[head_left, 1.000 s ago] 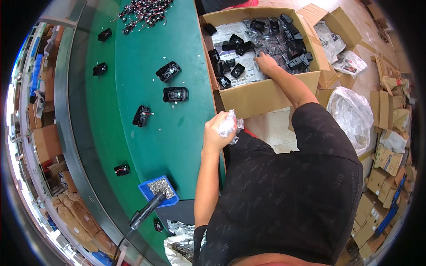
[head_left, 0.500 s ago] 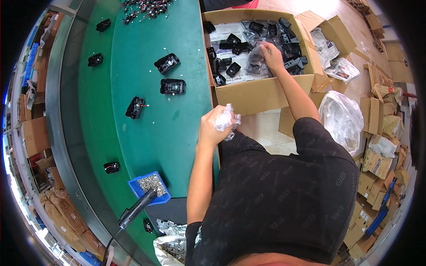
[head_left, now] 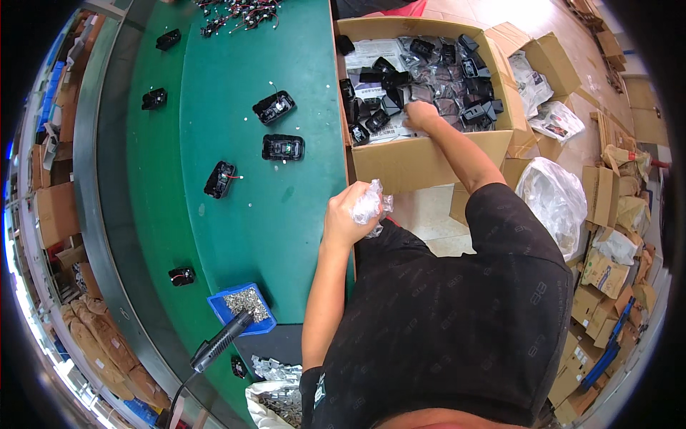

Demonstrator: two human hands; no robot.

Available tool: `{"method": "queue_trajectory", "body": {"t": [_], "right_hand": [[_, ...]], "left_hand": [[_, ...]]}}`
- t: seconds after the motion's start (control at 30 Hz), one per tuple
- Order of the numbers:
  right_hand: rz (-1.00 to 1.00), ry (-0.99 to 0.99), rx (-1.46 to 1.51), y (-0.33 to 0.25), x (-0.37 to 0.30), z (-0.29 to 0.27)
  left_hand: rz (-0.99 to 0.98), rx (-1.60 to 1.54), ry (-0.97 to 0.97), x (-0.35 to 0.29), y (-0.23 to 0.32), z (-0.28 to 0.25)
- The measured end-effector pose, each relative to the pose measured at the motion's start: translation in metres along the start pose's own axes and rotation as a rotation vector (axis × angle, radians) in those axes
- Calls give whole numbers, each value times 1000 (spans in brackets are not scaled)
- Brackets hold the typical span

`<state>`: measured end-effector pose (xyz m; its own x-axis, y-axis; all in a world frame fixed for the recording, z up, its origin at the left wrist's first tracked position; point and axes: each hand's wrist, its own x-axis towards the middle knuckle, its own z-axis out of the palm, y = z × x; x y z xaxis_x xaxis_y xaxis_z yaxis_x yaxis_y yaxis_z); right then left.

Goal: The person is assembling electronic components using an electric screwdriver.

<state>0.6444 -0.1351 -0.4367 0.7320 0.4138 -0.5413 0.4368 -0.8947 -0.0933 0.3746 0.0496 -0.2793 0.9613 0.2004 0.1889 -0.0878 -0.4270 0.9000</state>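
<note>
Crumpled clear plastic bags (head_left: 368, 205) are bunched in my left hand (head_left: 346, 217), closed around them at the table's right edge. Inside the large cardboard box (head_left: 414, 166), my right hand (head_left: 421, 116) is low by the near wall, its fingers curled. Black plastic housings (head_left: 391, 102) lie right beside those fingertips; whatever they grip is hidden. More black housings, some in clear bags (head_left: 449, 89), fill the box's right side, with printed paper (head_left: 375, 53) showing underneath on the left.
The green table (head_left: 286, 243) holds several black housings (head_left: 283, 147) and a heap of wired parts (head_left: 243, 13). A black electric screwdriver (head_left: 218, 344) leans on a blue tray (head_left: 266, 327) of small screws. A big clear plastic bag (head_left: 552, 204) stands right of me.
My right hand has come down and left within the box, and the clear bag it was pinching is no longer seen in it. My left hand still clutches the crumpled bags.
</note>
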Motion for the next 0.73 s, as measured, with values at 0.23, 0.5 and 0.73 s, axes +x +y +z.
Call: {"method": "queue_trajectory", "body": {"t": [0.23,0.5,0.73], "right_hand": [[-289,453,261,-6,4,15],[-168,371,765,-9,4,-6],[113,26,-52,27,31,-7]], "left_hand": [[14,3,-12,1,-1,1],[-10,-4,18,3,2,2],[-9,1,2,5,5,0]]}}
